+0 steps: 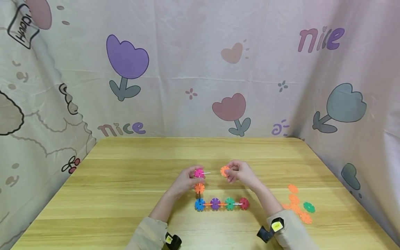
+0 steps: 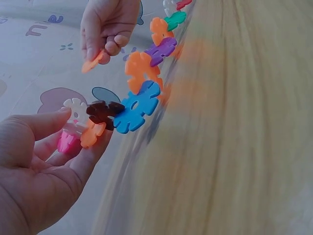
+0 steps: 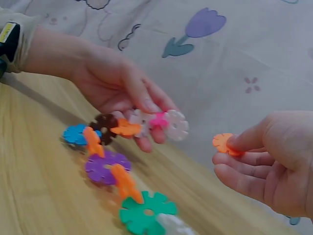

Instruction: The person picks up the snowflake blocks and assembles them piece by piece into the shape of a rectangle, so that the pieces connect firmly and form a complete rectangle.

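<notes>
A chain of notched plastic snowflake discs forms an L shape, with a blue disc [image 2: 138, 107] at its corner. Purple [image 3: 107, 167], green [image 3: 148, 213] and red [image 1: 244, 203] discs run along one leg, joined by orange and white ones. My left hand [image 1: 186, 181] grips the other leg near its far end, by the pink disc [image 1: 199, 173]; a white disc [image 3: 176, 125] sticks out beyond it, toward the right. Between thumb and fingers, my right hand [image 1: 242, 174] pinches a loose orange disc [image 3: 225, 144], a short gap away from that white disc.
Several loose orange discs [image 1: 305, 218] and one green disc [image 1: 309, 207] lie on the wooden table [image 1: 125, 180], to the right of my right forearm. A printed cloth [image 1: 175, 52] hangs behind the table and along its sides.
</notes>
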`<action>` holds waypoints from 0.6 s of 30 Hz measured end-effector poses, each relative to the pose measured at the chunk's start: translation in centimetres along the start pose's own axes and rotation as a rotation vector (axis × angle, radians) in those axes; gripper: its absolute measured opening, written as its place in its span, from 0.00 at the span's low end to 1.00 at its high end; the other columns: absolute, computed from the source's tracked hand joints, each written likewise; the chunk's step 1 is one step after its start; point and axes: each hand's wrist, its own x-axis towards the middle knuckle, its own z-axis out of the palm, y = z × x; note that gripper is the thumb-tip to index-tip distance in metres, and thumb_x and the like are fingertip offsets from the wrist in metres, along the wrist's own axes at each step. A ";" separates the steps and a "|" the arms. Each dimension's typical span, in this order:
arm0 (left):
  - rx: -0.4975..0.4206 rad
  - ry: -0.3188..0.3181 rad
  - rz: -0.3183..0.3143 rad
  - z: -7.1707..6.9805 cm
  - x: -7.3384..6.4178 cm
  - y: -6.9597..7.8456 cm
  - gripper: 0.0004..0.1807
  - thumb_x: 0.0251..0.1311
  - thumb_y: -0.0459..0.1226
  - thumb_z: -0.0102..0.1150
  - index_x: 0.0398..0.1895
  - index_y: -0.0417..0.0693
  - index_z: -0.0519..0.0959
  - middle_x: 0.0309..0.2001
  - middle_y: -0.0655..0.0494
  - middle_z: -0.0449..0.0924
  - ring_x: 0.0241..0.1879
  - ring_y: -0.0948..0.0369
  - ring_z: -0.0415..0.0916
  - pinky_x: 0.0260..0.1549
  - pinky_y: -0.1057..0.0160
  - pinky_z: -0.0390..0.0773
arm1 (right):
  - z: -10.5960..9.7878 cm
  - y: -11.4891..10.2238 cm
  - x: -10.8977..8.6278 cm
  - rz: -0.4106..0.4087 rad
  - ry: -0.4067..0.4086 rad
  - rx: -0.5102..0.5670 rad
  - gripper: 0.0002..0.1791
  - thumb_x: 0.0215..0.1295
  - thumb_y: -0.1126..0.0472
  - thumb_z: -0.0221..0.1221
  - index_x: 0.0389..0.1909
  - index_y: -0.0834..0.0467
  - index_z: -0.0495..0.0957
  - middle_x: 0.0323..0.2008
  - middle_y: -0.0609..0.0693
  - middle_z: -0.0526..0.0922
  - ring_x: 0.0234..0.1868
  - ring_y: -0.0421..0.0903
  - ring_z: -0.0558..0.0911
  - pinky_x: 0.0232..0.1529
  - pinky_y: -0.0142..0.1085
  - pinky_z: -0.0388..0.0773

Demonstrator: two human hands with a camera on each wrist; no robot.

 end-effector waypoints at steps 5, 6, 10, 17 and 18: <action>0.006 0.007 -0.003 0.0 0.0 0.0 0.26 0.59 0.30 0.57 0.61 0.33 0.65 0.36 0.46 0.76 0.29 0.62 0.74 0.24 0.70 0.71 | 1.5 0.2 0.4 -0.011 -0.015 0.000 0.12 0.63 0.68 0.55 0.43 0.72 0.69 0.27 0.69 0.79 0.22 0.54 0.80 0.24 0.41 0.79; 0.007 0.007 -0.001 0.0 0.0 0.0 0.26 0.59 0.31 0.57 0.61 0.33 0.65 0.36 0.46 0.77 0.29 0.62 0.74 0.23 0.70 0.71 | 1.7 0.2 0.4 -0.011 -0.013 0.001 0.12 0.63 0.68 0.55 0.44 0.72 0.69 0.26 0.69 0.79 0.22 0.55 0.80 0.24 0.41 0.79; 0.003 0.009 -0.009 0.0 0.0 0.0 0.26 0.59 0.31 0.57 0.61 0.34 0.66 0.37 0.44 0.77 0.28 0.62 0.73 0.24 0.70 0.71 | 2.6 0.4 0.6 -0.014 0.009 -0.009 0.14 0.63 0.68 0.56 0.47 0.71 0.70 0.27 0.67 0.79 0.25 0.58 0.79 0.26 0.43 0.79; -0.010 0.006 -0.008 0.0 -0.1 0.2 0.26 0.59 0.31 0.57 0.61 0.33 0.65 0.40 0.38 0.77 0.32 0.60 0.77 0.27 0.67 0.73 | 3.7 -1.3 -0.1 -0.036 0.036 -0.028 0.15 0.63 0.70 0.55 0.49 0.72 0.70 0.28 0.71 0.77 0.28 0.66 0.77 0.28 0.52 0.78; -0.010 0.005 -0.006 0.0 -0.1 0.2 0.26 0.59 0.31 0.57 0.61 0.33 0.65 0.40 0.37 0.77 0.32 0.60 0.77 0.27 0.67 0.73 | 3.8 -1.7 -0.3 -0.039 0.040 -0.036 0.15 0.63 0.70 0.55 0.49 0.73 0.70 0.28 0.71 0.77 0.28 0.66 0.77 0.28 0.51 0.78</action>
